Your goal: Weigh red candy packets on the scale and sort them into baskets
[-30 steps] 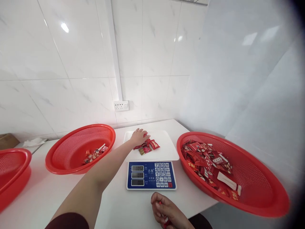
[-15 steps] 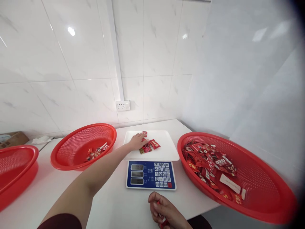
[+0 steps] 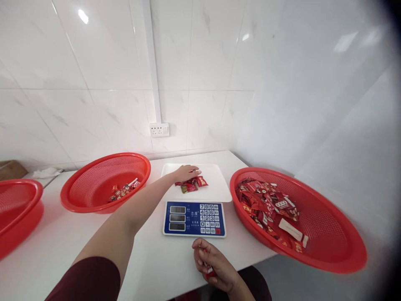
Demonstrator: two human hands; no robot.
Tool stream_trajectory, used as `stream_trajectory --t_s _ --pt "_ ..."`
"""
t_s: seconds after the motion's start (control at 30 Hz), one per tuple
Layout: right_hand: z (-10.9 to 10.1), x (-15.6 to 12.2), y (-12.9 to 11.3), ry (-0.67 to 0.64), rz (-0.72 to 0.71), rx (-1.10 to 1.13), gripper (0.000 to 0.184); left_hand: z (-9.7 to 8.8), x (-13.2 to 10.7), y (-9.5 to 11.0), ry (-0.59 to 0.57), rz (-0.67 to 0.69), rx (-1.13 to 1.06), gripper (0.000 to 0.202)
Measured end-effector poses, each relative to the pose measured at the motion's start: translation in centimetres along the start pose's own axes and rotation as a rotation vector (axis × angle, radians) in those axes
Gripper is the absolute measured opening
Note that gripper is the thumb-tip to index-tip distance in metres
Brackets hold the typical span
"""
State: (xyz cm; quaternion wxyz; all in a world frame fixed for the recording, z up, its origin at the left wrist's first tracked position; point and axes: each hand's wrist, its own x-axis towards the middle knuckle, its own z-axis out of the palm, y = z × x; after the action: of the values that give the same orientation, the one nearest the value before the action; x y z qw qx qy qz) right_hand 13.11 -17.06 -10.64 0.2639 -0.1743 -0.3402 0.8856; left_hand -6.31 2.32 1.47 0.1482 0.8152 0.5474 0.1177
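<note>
A blue-faced digital scale (image 3: 194,218) with a white weighing pan (image 3: 216,190) stands in the middle of the white table. A few red snack packets (image 3: 191,184) lie on the pan. My left hand (image 3: 186,172) reaches over the pan with fingers stretched flat, resting on the far packets. My right hand (image 3: 210,261) sits at the table's near edge, fingers curled around a small red packet (image 3: 207,270).
A large red basket (image 3: 316,259) on the right holds several red packets. A second red basket (image 3: 78,196) left of the scale holds a few packets, and a third red basket (image 3: 19,217) sits at the far left. A wall socket (image 3: 159,129) is behind the scale.
My left hand slid back across the pan to the far packets, and the loose packet at the back of the pan is now under it. The right hand stayed closed on its packet.
</note>
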Motion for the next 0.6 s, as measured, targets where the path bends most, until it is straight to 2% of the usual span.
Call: stream_trajectory --t_s 0.1,0.17,0.33,0.4,0.47,0.6 --pt "0.0 0.0 0.0 0.004 0.004 -0.005 0.023 -0.6 -1.5 0.6 0.01 0.037 0.007 0.059" --pt "0.0 0.0 0.1 0.013 -0.003 -0.008 0.024 -1.0 -3.5 1.0 0.015 0.075 0.011 0.056" --pt "-0.1 -0.4 0.2 0.045 -0.026 -0.021 0.024 -1.7 -11.4 1.1 0.06 0.14 0.09 0.053" --pt "-0.2 -0.5 0.2 0.04 -0.017 -0.026 0.023 -1.9 -15.0 0.4 0.11 0.055 0.145 0.054" --pt "-0.2 -0.5 0.2 0.029 0.001 -0.029 0.023 -1.9 -18.3 -0.8 0.168 -0.097 0.174 0.054" --pt "-0.1 -0.3 -0.1 0.015 0.044 -0.059 0.021 -1.5 -23.6 -4.2 0.292 -0.382 0.296 0.051"
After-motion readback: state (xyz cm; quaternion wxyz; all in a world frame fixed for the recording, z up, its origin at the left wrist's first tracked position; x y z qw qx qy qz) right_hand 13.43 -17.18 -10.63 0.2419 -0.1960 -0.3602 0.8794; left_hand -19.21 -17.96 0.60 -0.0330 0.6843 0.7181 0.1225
